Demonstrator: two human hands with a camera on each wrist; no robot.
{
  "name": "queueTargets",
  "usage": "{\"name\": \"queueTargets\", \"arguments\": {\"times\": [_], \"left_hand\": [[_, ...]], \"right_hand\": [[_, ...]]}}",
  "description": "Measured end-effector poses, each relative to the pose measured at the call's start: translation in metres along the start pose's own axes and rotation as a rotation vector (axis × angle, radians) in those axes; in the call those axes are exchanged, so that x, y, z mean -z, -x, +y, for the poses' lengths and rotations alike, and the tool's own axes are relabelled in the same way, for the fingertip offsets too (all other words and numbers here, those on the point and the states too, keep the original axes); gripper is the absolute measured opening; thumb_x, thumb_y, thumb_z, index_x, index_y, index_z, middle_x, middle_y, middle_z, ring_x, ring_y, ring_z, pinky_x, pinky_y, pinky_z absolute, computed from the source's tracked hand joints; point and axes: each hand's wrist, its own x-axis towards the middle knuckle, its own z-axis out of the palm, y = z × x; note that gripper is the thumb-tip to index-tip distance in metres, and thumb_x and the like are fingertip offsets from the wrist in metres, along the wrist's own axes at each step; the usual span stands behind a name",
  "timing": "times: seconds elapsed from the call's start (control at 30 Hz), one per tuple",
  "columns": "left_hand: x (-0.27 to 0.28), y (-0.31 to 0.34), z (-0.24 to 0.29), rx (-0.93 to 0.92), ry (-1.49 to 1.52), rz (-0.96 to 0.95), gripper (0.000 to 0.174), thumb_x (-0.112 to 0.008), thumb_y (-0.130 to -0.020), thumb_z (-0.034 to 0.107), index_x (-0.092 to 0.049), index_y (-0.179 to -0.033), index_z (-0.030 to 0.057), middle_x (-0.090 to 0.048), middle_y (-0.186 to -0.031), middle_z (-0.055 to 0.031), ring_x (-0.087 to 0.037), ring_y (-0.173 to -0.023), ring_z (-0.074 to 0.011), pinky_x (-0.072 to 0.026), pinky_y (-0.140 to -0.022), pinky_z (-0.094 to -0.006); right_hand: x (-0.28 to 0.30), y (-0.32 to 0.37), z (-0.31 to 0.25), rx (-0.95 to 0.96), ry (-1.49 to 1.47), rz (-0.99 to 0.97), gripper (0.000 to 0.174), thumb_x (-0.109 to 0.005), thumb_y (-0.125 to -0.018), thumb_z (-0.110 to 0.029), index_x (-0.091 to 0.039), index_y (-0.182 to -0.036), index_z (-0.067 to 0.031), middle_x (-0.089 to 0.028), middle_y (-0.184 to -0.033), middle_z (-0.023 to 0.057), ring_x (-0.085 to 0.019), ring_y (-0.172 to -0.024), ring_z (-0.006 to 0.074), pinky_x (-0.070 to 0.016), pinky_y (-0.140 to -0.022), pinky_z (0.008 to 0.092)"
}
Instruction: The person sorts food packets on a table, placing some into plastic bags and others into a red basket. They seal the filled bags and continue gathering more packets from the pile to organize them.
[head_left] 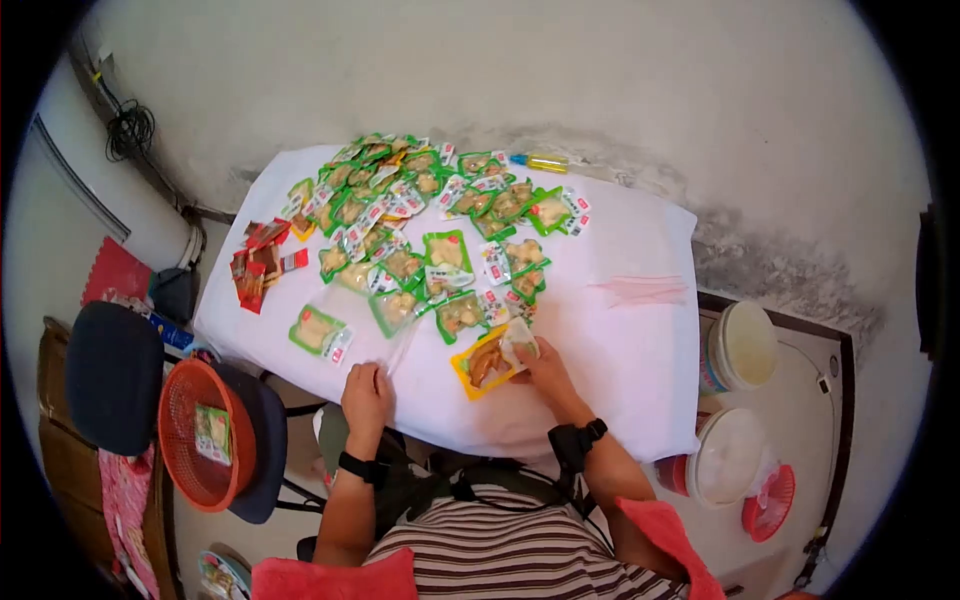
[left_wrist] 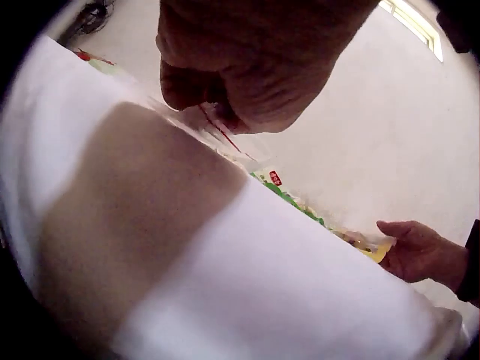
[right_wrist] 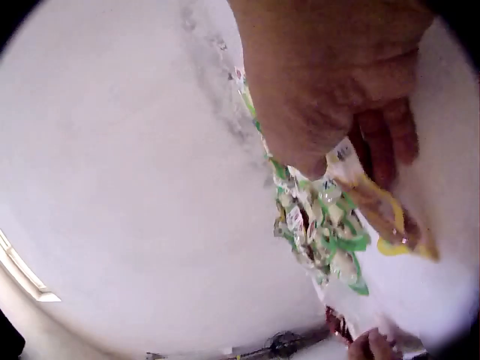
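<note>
A table under a white cloth (head_left: 620,350) carries a wide spread of green snack packets (head_left: 420,215). My left hand (head_left: 366,388) is at the near edge and pinches a clear plastic bag (head_left: 392,345), whose red-lined rim shows under the curled fingers (left_wrist: 217,129) in the left wrist view. My right hand (head_left: 541,366) holds a yellow-edged packet (head_left: 484,362) of brown snack, fingers at its right side. The right wrist view shows that yellow packet (right_wrist: 391,219) under the fingers (right_wrist: 386,142), with green packets (right_wrist: 322,225) beyond. My right hand (left_wrist: 417,249) also appears far off in the left wrist view.
Red packets (head_left: 258,265) lie at the cloth's left edge and a yellow tube (head_left: 541,160) at the far edge. An orange basket (head_left: 190,470) with a green packet sits on a chair to my left. Two white buckets (head_left: 742,345) stand right of the table. Thin pink-striped bags (head_left: 640,290) lie on the cloth.
</note>
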Motion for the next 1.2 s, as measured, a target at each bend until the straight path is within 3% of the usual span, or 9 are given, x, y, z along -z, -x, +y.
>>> {"name": "queueTargets", "arguments": {"times": [0.07, 0.17, 0.27, 0.33, 0.5, 0.73, 0.93, 1.03, 1.2], "left_hand": [[0.000, -0.001, 0.000, -0.064, 0.056, 0.041, 0.010, -0.056, -0.080, 0.008, -0.057, -0.090, 0.0053, -0.055, -0.083, -0.0138, -0.055, -0.078, -0.0347, -0.0462, -0.066, -0.0424], [-0.001, 0.001, 0.000, -0.040, 0.063, 0.022, 0.009, -0.056, -0.080, 0.008, -0.056, -0.089, 0.0063, -0.054, -0.081, -0.0126, -0.055, -0.078, -0.0339, -0.0466, -0.066, -0.0422], [-0.002, 0.003, -0.005, -0.042, 0.103, 0.028, 0.008, -0.056, -0.080, 0.008, -0.055, -0.088, 0.0068, -0.054, -0.080, -0.0120, -0.055, -0.078, -0.0333, -0.0468, -0.066, -0.0417], [0.005, 0.001, -0.002, -0.062, 0.122, 0.027, 0.008, -0.057, -0.079, 0.008, -0.055, -0.088, 0.0068, -0.054, -0.081, -0.0121, -0.055, -0.079, -0.0326, -0.0471, -0.065, -0.0420], [0.014, 0.001, 0.003, -0.053, 0.124, 0.065, 0.008, -0.059, -0.079, 0.008, -0.056, -0.086, 0.0071, -0.055, -0.079, -0.0106, -0.057, -0.075, -0.0307, -0.0478, -0.062, -0.0397], [0.035, -0.007, 0.011, -0.022, 0.124, 0.067, 0.006, -0.061, -0.080, 0.008, -0.059, -0.085, 0.0052, -0.056, -0.079, -0.0113, -0.058, -0.074, -0.0307, -0.0477, -0.062, -0.0383], [0.033, -0.007, 0.003, -0.078, 0.126, 0.110, 0.011, -0.061, -0.077, 0.007, -0.060, -0.088, 0.0071, -0.056, -0.079, -0.0096, -0.058, -0.075, -0.0286, -0.0487, -0.061, -0.0376], [0.033, -0.005, -0.002, -0.084, 0.134, 0.087, 0.012, -0.061, -0.077, 0.006, -0.060, -0.089, 0.0073, -0.058, -0.080, -0.0092, -0.059, -0.075, -0.0285, -0.0488, -0.062, -0.0368], [0.036, -0.005, -0.004, -0.110, 0.178, 0.137, 0.012, -0.061, -0.077, 0.005, -0.060, -0.089, 0.0076, -0.059, -0.082, -0.0092, -0.059, -0.074, -0.0286, -0.0487, -0.062, -0.0365]], "right_hand": [[0.006, 0.007, -0.018, -0.209, 0.177, -0.005, 0.035, -0.059, -0.089, -0.026, -0.055, -0.113, -0.0003, -0.063, -0.093, 0.0063, -0.061, -0.074, 0.0110, -0.0514, -0.056, 0.0251], [0.022, -0.011, -0.016, -0.331, 0.206, -0.115, 0.036, -0.060, -0.088, -0.025, -0.056, -0.114, 0.0001, -0.064, -0.093, 0.0050, -0.061, -0.076, 0.0118, -0.0519, -0.061, 0.0260], [0.012, -0.012, -0.016, -0.107, 0.466, -0.123, 0.032, -0.061, -0.088, -0.021, -0.058, -0.111, 0.0002, -0.064, -0.097, 0.0054, -0.059, -0.081, 0.0129, -0.0504, -0.069, 0.0278], [0.009, -0.011, -0.013, -0.099, 0.501, -0.207, 0.031, -0.060, -0.088, -0.018, -0.057, -0.112, 0.0009, -0.064, -0.098, 0.0043, -0.058, -0.083, 0.0137, -0.0486, -0.076, 0.0280], [-0.028, 0.005, 0.010, -0.153, -0.001, -0.252, 0.025, -0.059, -0.087, -0.007, -0.057, -0.112, -0.0042, -0.064, -0.099, 0.0058, -0.064, -0.081, 0.0148, -0.0540, -0.071, 0.0298], [-0.112, -0.001, 0.053, -0.125, -0.058, -0.196, 0.026, -0.055, -0.091, -0.013, -0.051, -0.116, -0.0092, -0.063, -0.100, 0.0038, -0.064, -0.081, 0.0158, -0.0562, -0.060, 0.0334], [-0.178, -0.027, 0.078, -0.198, -0.248, -0.248, 0.029, -0.050, -0.090, -0.008, -0.046, -0.119, -0.0087, -0.057, -0.110, 0.0083, -0.060, -0.094, 0.0222, -0.0541, -0.075, 0.0403], [-0.196, -0.051, 0.096, -0.138, -0.408, -0.414, 0.031, -0.051, -0.090, -0.008, -0.045, -0.120, -0.0056, -0.056, -0.110, 0.0097, -0.060, -0.095, 0.0243, -0.0534, -0.079, 0.0389], [-0.223, -0.057, 0.087, -0.473, -0.320, -0.431, 0.030, -0.053, -0.092, -0.017, -0.047, -0.118, -0.0027, -0.057, -0.109, 0.0131, -0.061, -0.092, 0.0250, -0.0525, -0.080, 0.0368]]}}
